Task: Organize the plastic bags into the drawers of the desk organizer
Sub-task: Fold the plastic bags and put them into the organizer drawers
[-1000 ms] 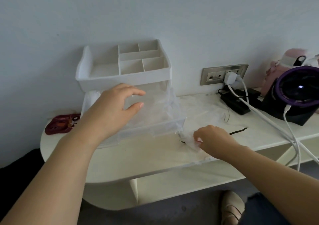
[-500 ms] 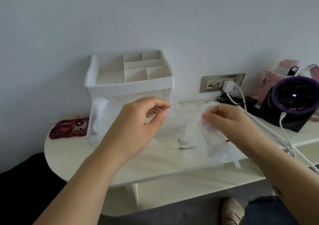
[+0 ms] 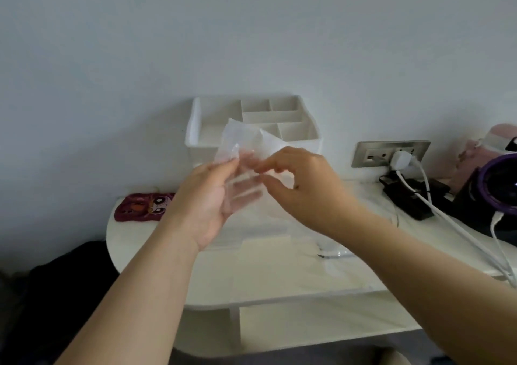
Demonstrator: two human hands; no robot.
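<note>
The bag [image 3: 246, 146] is looking like thin clear plastic, glossy and creasing, with skin showing through it. The organizer [image 3: 193, 129] behind it is showing white plastic with a smooth matt finish. The desk [image 3: 279, 278] is appearing smooth, off-white and dull. The socket plate [image 3: 366, 154] is gleaming like brushed metal, while the plug [image 3: 400, 161] and cable [image 3: 425, 181] are shining as smooth white plastic. The wall [image 3: 251, 42] is looking matt and plain

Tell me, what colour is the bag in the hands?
Clear and colourless; the plastic bag shows best in the head view.
</note>
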